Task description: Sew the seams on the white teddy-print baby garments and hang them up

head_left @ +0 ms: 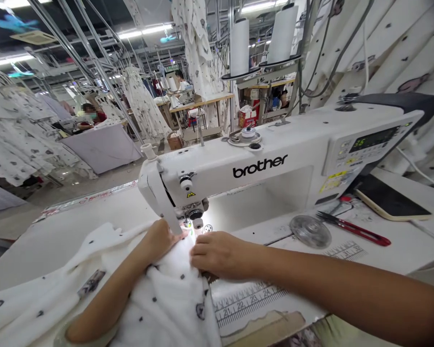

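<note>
the workroom holds rows of hanging garments in white spotted cloth, and a co-worker sits at a separate station to the left, well apart from the person's hands. the white table carries a measuring scale along its near edge. on it stands the sewing machine, a white brother lockstitch model, with two white thread cones on a stand behind it. its control panel is at the right end (the display appears to read 36).

the fabric, white with small dark spots, lies in folds across the near part of the table and runs up to the presser foot, under the machine head and the light of its lamp.

left hand: open, palm down on the fabric, fingers extended toward the presser foot, just to its left. no closed grip.

right hand: open, palm down on the fabric, fingertips just beside the needle area, with no closed grip. the two hands lie close together, not touching.

to the right of the machine's front lie a phone, face up, a round metal disc, and red-handled snips, all on the table and apart from the hands.
</note>
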`<move>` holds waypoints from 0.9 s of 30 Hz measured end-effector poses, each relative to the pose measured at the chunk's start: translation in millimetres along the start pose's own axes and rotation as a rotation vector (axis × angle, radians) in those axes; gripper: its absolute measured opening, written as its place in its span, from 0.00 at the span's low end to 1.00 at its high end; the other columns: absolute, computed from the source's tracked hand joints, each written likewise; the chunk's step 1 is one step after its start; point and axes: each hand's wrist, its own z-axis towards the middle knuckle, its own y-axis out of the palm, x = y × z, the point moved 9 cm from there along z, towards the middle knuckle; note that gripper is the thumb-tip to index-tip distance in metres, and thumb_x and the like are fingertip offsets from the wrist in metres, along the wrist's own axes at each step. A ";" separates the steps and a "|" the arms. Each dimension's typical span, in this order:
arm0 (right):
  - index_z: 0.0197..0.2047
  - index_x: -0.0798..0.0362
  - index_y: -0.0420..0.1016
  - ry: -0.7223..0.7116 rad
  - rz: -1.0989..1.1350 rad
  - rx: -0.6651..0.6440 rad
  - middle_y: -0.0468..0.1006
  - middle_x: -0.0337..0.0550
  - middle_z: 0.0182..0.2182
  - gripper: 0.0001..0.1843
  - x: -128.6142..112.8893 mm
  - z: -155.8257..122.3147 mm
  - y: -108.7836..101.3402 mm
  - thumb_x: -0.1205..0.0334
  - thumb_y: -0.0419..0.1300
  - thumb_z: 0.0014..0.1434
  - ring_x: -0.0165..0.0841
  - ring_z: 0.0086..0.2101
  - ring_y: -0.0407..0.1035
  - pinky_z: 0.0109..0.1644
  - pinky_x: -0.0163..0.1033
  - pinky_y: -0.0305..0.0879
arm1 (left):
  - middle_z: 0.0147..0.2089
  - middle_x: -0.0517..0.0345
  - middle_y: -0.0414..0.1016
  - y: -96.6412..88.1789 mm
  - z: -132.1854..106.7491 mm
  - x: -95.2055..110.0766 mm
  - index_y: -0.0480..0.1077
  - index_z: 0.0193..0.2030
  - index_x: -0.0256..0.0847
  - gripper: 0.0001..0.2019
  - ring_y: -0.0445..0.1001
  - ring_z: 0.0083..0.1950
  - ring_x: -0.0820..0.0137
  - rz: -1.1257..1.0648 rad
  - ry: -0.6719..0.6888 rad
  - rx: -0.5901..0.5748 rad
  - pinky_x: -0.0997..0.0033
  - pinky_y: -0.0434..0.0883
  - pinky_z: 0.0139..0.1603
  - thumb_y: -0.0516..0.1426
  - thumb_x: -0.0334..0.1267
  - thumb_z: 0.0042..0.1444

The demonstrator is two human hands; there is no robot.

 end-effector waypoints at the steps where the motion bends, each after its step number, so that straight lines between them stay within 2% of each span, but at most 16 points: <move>1: 0.38 0.56 0.70 -0.032 0.000 -0.002 0.75 0.40 0.35 0.07 -4.1 -0.5 -0.4 0.71 0.53 0.67 0.31 0.36 0.63 0.39 0.37 0.62 | 0.25 0.61 0.71 2.4 -4.0 -0.4 0.68 0.25 0.42 0.11 0.70 0.32 0.66 0.008 0.001 -0.010 0.70 0.64 0.33 0.57 0.46 0.51; 5: 0.36 0.56 0.69 -0.132 0.016 0.000 0.73 0.38 0.32 0.04 -22.9 -5.5 -6.5 0.71 0.56 0.64 0.31 0.34 0.62 0.30 0.37 0.56 | 0.27 0.63 0.71 11.0 -26.3 -3.2 0.67 0.27 0.42 0.10 0.70 0.32 0.66 0.021 0.014 -0.079 0.70 0.63 0.34 0.56 0.45 0.53; 8: 0.40 0.56 0.69 -0.134 0.038 -0.007 0.74 0.38 0.33 0.03 -27.5 -8.7 -10.5 0.71 0.57 0.62 0.31 0.35 0.63 0.25 0.38 0.50 | 0.29 0.62 0.73 12.3 -38.8 -3.3 0.69 0.31 0.42 0.11 0.70 0.34 0.66 -0.030 0.033 -0.094 0.70 0.64 0.36 0.53 0.45 0.57; 10: 0.42 0.56 0.70 -0.126 0.036 0.009 0.74 0.38 0.34 0.05 -25.9 -9.9 -13.5 0.71 0.55 0.63 0.30 0.35 0.63 0.25 0.38 0.50 | 0.30 0.62 0.73 13.2 -41.3 -3.1 0.69 0.32 0.42 0.11 0.70 0.34 0.66 -0.063 0.034 -0.106 0.70 0.65 0.37 0.52 0.46 0.58; 15: 0.43 0.57 0.70 -0.146 -0.043 0.080 0.75 0.41 0.36 0.07 -21.0 -10.3 -20.0 0.73 0.52 0.66 0.30 0.34 0.64 0.27 0.37 0.53 | 0.28 0.64 0.69 13.4 -34.4 -9.1 0.68 0.31 0.43 0.10 0.69 0.34 0.67 -0.041 -0.035 -0.068 0.70 0.63 0.38 0.52 0.44 0.58; 19: 0.39 0.56 0.70 -0.144 -0.046 0.054 0.75 0.40 0.34 0.06 -17.3 -8.6 -15.6 0.71 0.53 0.66 0.30 0.33 0.64 0.31 0.37 0.57 | 0.27 0.65 0.69 15.3 -33.1 -10.5 0.68 0.32 0.44 0.09 0.68 0.32 0.68 0.017 -0.074 -0.024 0.70 0.61 0.36 0.52 0.45 0.58; 22: 0.39 0.57 0.71 -0.056 0.042 0.034 0.75 0.43 0.38 0.06 -7.6 -5.8 -12.0 0.66 0.54 0.67 0.32 0.36 0.64 0.40 0.37 0.63 | 0.26 0.65 0.70 16.5 -35.2 -7.4 0.68 0.33 0.45 0.08 0.68 0.30 0.68 0.058 -0.075 -0.008 0.70 0.60 0.35 0.53 0.44 0.58; 27: 0.50 0.62 0.71 0.086 0.119 0.015 0.75 0.50 0.46 0.15 7.0 -2.4 -10.3 0.59 0.54 0.68 0.35 0.42 0.64 0.50 0.41 0.66 | 0.29 0.64 0.73 17.5 -38.0 -5.3 0.66 0.33 0.45 0.07 0.71 0.32 0.68 0.062 -0.054 0.015 0.69 0.61 0.36 0.53 0.43 0.60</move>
